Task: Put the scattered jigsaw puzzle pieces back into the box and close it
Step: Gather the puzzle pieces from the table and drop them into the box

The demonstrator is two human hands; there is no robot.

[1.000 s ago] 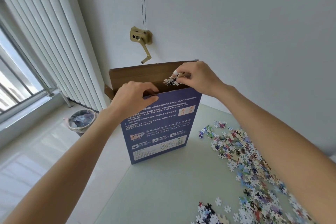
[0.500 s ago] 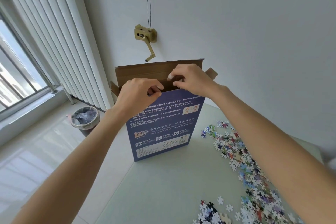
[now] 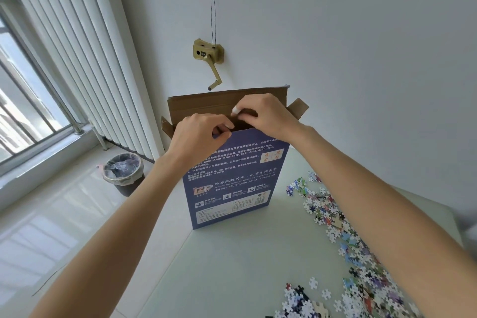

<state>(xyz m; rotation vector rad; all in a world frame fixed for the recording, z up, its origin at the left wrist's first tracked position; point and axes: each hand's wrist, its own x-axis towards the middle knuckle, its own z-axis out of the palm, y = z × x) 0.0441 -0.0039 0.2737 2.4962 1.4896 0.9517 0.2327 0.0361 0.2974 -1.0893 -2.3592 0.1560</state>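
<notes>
— The pieces that were pinched in the right hand (image 3: 265, 116) a second ago are gone from view; I'd guess they've dropped into the box (image 3: 232, 173). Both hands have drawn closer together over the opening.

— What are the hands doing now?

— The left hand (image 3: 198, 139) has its fingers curled over the front top edge of the box, gripping it and holding it upright on the counter (image 3: 232, 266). The right hand sits just above the slot with its fingertips pressed together; whether it's pinching the rim, a last piece, or nothing, I can't tell.

— And the box?

— Standing on end at the counter's far edge, brown top flap (image 3: 222, 103) up, side tabs splayed out.

— So, nearly done?

— Hardly, I'd say. A big drift of puzzle pieces (image 3: 348, 245) lies spread along the right side of the counter, well apart from the box. Many more handfuls to go, then the flap must be closed.
</notes>
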